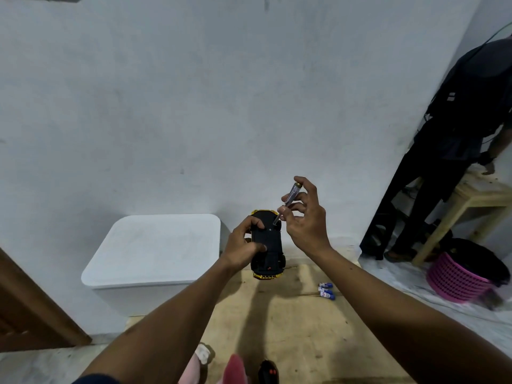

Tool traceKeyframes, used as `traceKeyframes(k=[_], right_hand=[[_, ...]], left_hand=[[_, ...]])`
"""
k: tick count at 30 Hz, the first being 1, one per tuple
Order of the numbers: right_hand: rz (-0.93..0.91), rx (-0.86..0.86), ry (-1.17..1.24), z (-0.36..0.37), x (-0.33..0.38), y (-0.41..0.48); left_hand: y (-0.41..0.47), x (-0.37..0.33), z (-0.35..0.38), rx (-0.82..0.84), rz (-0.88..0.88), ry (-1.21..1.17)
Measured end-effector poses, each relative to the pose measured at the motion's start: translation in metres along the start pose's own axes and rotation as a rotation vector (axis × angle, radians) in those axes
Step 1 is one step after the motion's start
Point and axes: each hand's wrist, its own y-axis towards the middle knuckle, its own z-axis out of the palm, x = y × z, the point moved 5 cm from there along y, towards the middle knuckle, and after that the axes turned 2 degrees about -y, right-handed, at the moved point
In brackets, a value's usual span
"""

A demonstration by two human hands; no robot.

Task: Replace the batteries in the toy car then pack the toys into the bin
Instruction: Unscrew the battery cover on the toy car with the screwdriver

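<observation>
Yellow toy car (273, 254), turned black underside up, is gripped in the left hand (243, 248) above the far part of a wooden table (291, 322). A clear-handled screwdriver (292, 193) is pinched between the fingers of the right hand (307, 223), with its tip at the car's underside. Blue-and-white batteries (326, 291) are laid on the table to the right, apart from the car. A lidded white bin (155, 250) is seen at left, and a black remote control (268, 371) at the near edge.

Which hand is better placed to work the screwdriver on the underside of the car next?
Right. The right hand already pinches the screwdriver, and its tip is at the upturned underside of the car. The left hand grips the car and steadies it.
</observation>
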Motion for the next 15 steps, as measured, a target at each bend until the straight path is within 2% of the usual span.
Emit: traceKeyframes(k=[15], right_hand=[[0.0,0.003,0.025,0.0053,-0.0032,0.0007]], left_hand=[[-0.0001,-0.0017,-0.0045,-0.011,0.0,-0.006]])
